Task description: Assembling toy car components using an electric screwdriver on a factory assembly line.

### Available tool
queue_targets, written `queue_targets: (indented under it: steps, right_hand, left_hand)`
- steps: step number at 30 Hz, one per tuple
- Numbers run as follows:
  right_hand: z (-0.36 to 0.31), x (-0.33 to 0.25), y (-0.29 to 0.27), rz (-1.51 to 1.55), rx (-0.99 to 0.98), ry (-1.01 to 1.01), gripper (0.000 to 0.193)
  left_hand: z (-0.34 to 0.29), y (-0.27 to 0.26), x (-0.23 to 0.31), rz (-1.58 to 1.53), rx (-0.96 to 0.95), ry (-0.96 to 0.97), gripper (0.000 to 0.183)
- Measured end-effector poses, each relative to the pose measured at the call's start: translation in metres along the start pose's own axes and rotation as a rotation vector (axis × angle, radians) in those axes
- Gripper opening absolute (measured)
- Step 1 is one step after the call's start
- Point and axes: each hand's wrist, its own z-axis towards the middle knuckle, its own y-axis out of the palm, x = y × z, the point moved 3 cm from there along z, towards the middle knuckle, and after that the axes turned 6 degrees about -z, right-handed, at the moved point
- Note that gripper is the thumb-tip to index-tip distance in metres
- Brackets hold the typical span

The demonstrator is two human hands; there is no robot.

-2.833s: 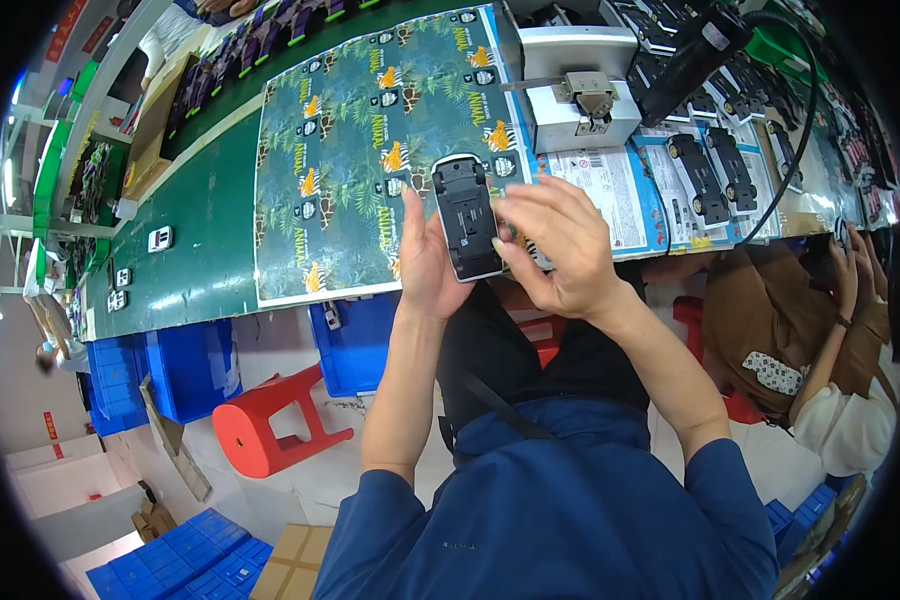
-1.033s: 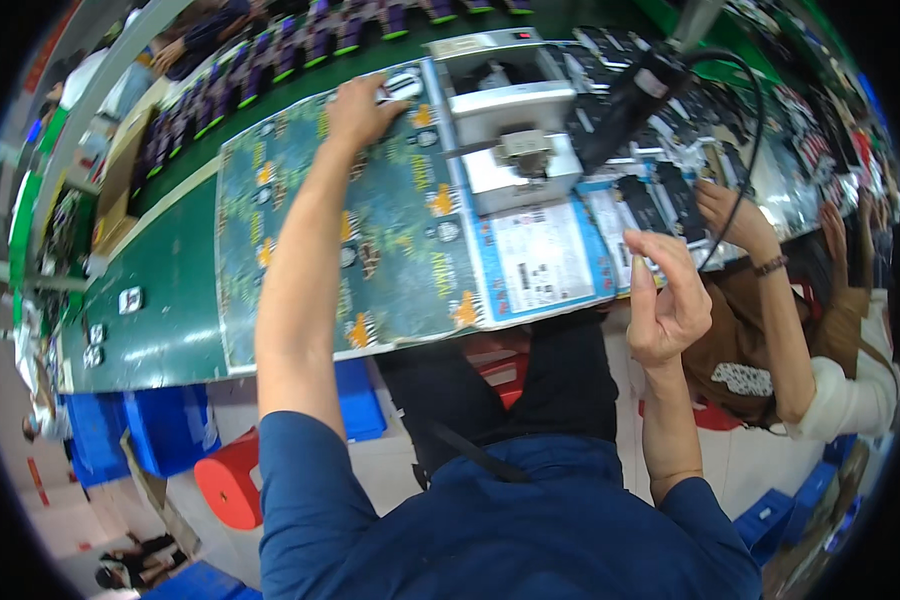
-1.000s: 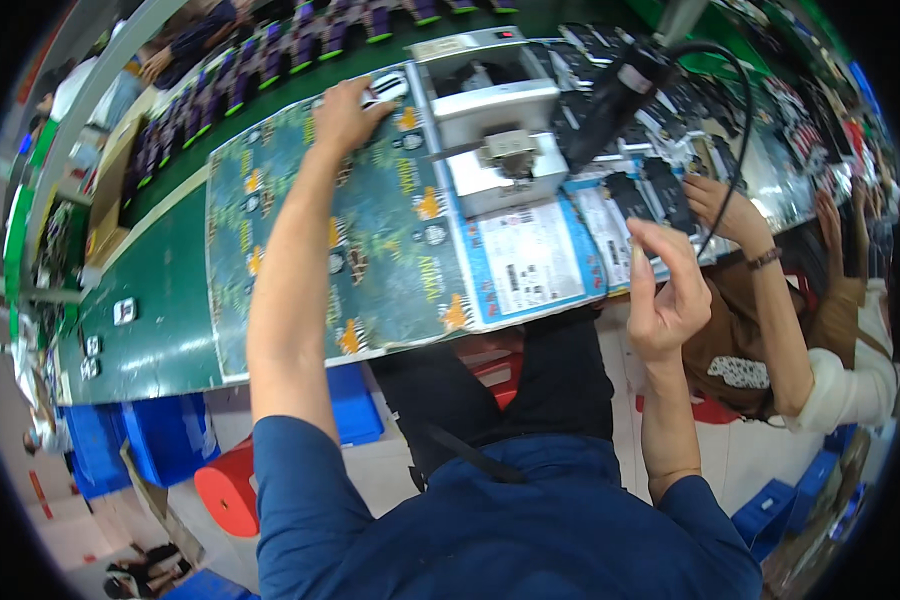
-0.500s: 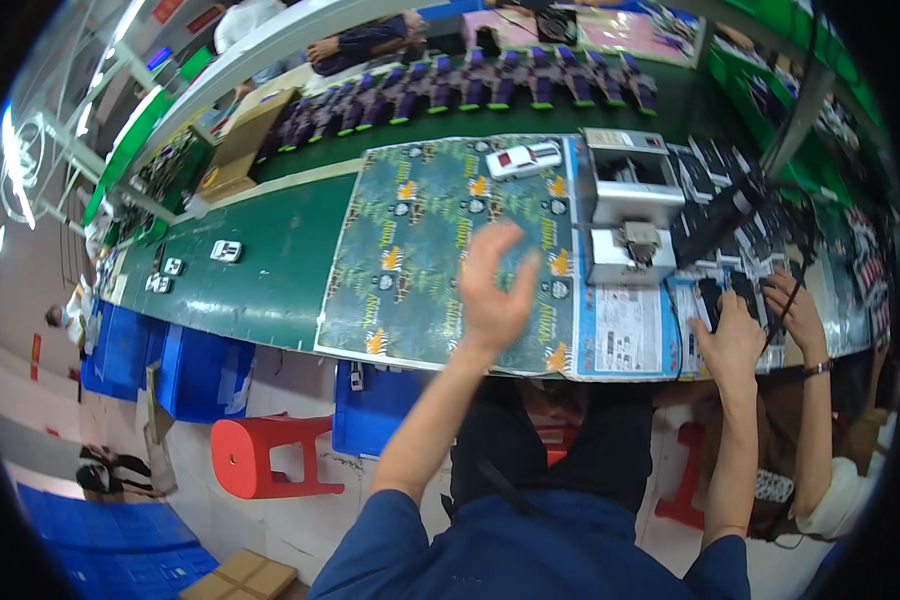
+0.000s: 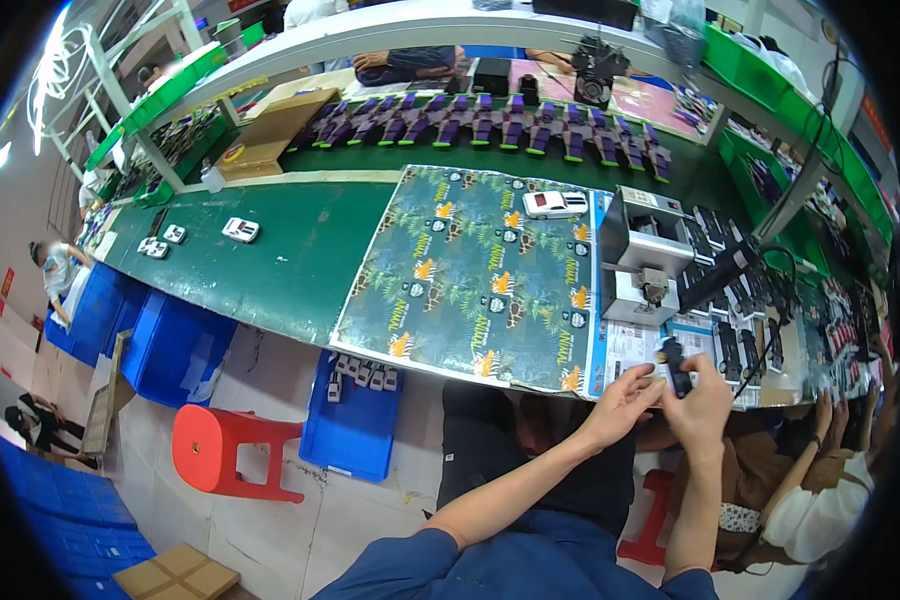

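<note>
Near the front edge of the bench, my right hand (image 5: 705,405) grips a long black toy car base (image 5: 677,366), tilted upright. My left hand (image 5: 618,408) is close beside it, thumb and fingers drawn together at the right hand's fingertips; what they pinch, if anything, is too small to make out. Beyond my hands stands a silver press-like machine (image 5: 638,290) with a dark lever at its right. A white toy car with dark stripes (image 5: 555,205) lies at the far end of the patterned mat (image 5: 470,280).
Several black car bases (image 5: 738,350) lie right of the machine. White toy cars (image 5: 241,230) sit on the green bench at left. Purple parts (image 5: 450,122) line the belt behind. A red stool (image 5: 232,450) and blue bin (image 5: 352,430) stand below. Co-worker's arm (image 5: 795,480) is at right.
My right hand has lifted a black base from the group at the right and brought it nearer. My left hand has moved right, from over the mat to beside it. The view has shifted.
</note>
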Motion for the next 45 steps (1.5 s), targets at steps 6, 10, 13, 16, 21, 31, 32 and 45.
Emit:
queue_targets:
  steps: [6,10,13,16,21,31,32,45]
  right_hand:
    - [-0.010,-0.043,0.028,0.119,-0.042,-0.140,0.034]
    - [0.010,-0.046,0.029,0.507,-0.207,-0.307,0.039]
    - [0.031,-0.030,0.032,0.594,-0.382,0.043,0.031]
    - [0.030,-0.025,0.066,0.989,-0.187,-0.025,0.025]
    - [0.024,-0.025,0.079,1.169,-0.410,0.143,0.025]
    - [0.035,0.001,0.089,1.161,-0.298,0.165,0.018]
    - [0.038,0.016,0.086,1.067,-0.078,0.069,0.017]
    - [0.156,0.063,0.049,1.241,0.205,0.073,0.024]
  left_hand:
    - [0.004,-0.011,0.010,-0.152,0.206,0.151,0.027]
    - [-0.005,-0.045,0.049,-0.191,0.223,0.086,0.016]
    - [-0.014,-0.042,0.071,-0.154,0.174,-0.004,0.024]
    - [-0.014,-0.039,0.068,-0.105,0.059,-0.073,0.031]
    - [-0.008,-0.038,0.063,-0.030,-0.056,-0.042,0.031]
    - [0.004,-0.038,0.063,0.159,0.054,0.011,0.026]
    - [0.002,-0.038,0.064,0.101,0.106,-0.008,0.024]
    - [0.025,-0.062,0.075,-0.098,0.222,0.015,0.034]
